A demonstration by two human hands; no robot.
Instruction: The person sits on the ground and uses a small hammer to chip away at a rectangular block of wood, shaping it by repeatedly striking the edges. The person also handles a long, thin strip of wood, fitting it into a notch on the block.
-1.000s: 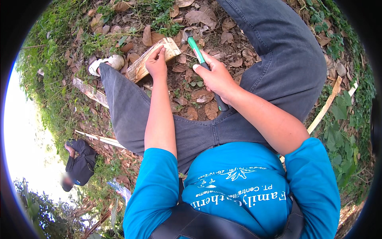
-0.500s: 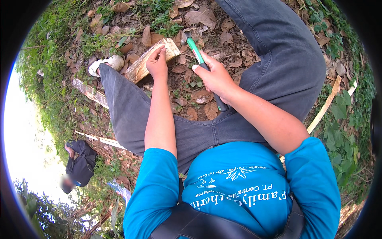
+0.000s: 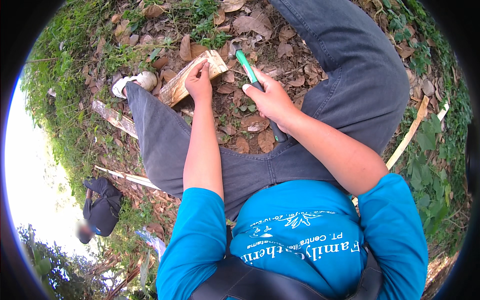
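Leafy ground [image 3: 252, 27] | plastic bag [image 3: 154, 242], contents unclear | right hand [image 3: 272, 101] gripping hammer [image 3: 246, 65] | left hand [image 3: 199, 86] at wood block [image 3: 175, 90], grip unclear

The hammer [image 3: 244, 62] has a bright green and black handle [image 3: 277, 131] and a grey metal head [image 3: 233, 48], while the wood block [image 3: 178, 86] is pale yellow streaked with brown. The shirt [image 3: 300, 235] is vivid blue with white print, the trousers [image 3: 365, 95] dark grey, the shoe [image 3: 146, 79] off-white. Leaves [image 3: 250, 25] are brown, plants [image 3: 65, 80] green, the long wood strip [image 3: 408, 135] pale yellow.
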